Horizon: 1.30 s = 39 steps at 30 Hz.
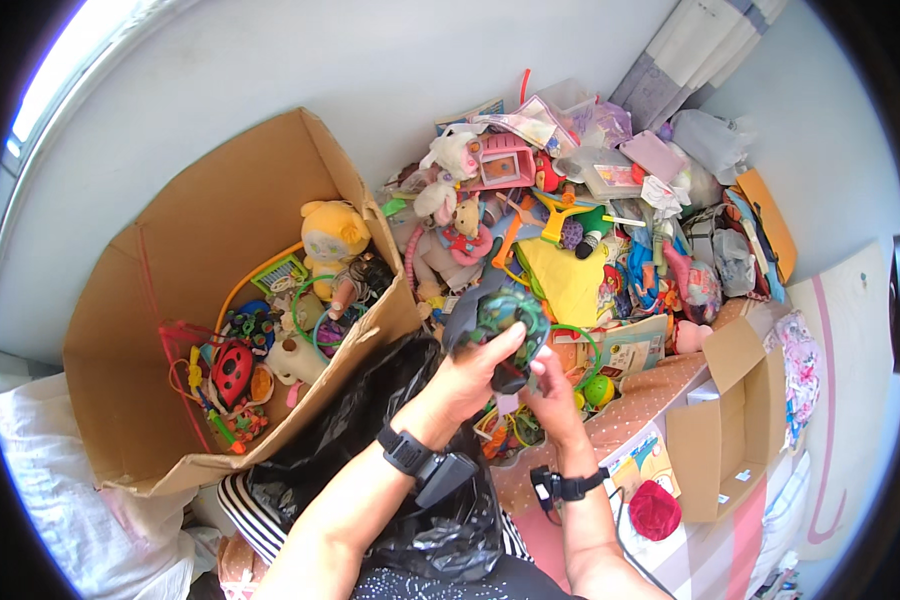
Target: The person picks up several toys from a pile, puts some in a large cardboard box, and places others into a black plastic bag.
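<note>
My left hand (pixel 471 379) grips a dark item with a green patterned part (pixel 511 319), perhaps a cap or small bag; which it is I cannot tell. My right hand (pixel 555 390) is at its lower right side, fingers bent by the edge; whether they pinch it is unclear. A black plastic bag (pixel 450 536) lies over the lap below the forearms. To the left stands a large open cardboard box (pixel 187 187) holding a yellow plush toy (pixel 334 232), a ladybug-patterned red toy (pixel 232 373) and other toys. Behind the hands rises a heap of toys with a yellow cloth (pixel 562 277).
A smaller open cardboard box (pixel 690 457) stands at the right, near a dark red round item (pixel 654 510). Pale walls (pixel 390 60) rise behind the heap. A green and yellow ball (pixel 598 390) lies right of my right hand. White fabric (pixel 67 457) hangs at the lower left.
</note>
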Tool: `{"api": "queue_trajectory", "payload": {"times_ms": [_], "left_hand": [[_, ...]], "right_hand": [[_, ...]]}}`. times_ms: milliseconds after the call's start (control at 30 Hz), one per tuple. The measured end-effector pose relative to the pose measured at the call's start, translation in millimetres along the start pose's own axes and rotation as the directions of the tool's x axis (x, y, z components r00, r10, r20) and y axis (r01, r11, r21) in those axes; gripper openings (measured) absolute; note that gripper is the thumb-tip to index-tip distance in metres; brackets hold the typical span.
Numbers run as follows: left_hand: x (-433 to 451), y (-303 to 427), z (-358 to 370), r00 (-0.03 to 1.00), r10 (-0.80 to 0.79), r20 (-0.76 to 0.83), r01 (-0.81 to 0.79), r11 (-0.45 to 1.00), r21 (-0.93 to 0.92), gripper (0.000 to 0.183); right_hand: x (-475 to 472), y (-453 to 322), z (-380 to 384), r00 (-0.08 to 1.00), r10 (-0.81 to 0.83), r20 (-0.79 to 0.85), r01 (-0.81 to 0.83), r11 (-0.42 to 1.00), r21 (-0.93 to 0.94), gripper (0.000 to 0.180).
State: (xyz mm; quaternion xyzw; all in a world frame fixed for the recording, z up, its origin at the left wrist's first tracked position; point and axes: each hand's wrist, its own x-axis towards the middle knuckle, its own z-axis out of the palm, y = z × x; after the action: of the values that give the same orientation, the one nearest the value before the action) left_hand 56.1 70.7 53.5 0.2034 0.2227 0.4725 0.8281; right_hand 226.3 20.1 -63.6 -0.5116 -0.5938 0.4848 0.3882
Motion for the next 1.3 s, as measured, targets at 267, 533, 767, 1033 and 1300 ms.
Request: {"api": "queue_trajectory", "payload": {"times_ms": [267, 533, 767, 1033, 1300], "left_hand": [[-65.8, 124.0, 102.2, 0.923, 0.343, 0.172, -0.367, 0.92, 0.135, 0.017], [-124.3, 102.6, 42.0, 0.894, 0.446, 0.046, -0.421, 0.801, 0.425, 0.043], [-117.3, 68.6, 57.8, 0.913, 0.396, 0.102, -0.376, 0.714, 0.591, 0.048], [-122.8, 134.3, 74.9, 0.844, 0.524, 0.113, -0.535, 0.81, 0.239, 0.014], [-161.2, 183.1, 90.0, 0.722, 0.469, 0.509, -0.517, 0.854, -0.053, 0.024]], "right_hand": [[26.0, 23.9, -2.5, 0.977, 0.115, -0.179, -0.114, 0.993, 0.017, 0.023], [45.0, -122.9, -57.2, 0.996, 0.044, -0.083, 0.049, 0.504, 0.862, 0.029], [46.0, -230.3, -10.9, 0.967, -0.214, 0.135, -0.059, 0.326, 0.944, 0.027], [27.8, -276.3, 15.6, 0.879, -0.432, 0.202, 0.205, 0.725, 0.657, 0.052], [33.8, -224.5, 78.6, 0.899, -0.209, 0.385, 0.206, 0.977, 0.048, 0.056]]}}
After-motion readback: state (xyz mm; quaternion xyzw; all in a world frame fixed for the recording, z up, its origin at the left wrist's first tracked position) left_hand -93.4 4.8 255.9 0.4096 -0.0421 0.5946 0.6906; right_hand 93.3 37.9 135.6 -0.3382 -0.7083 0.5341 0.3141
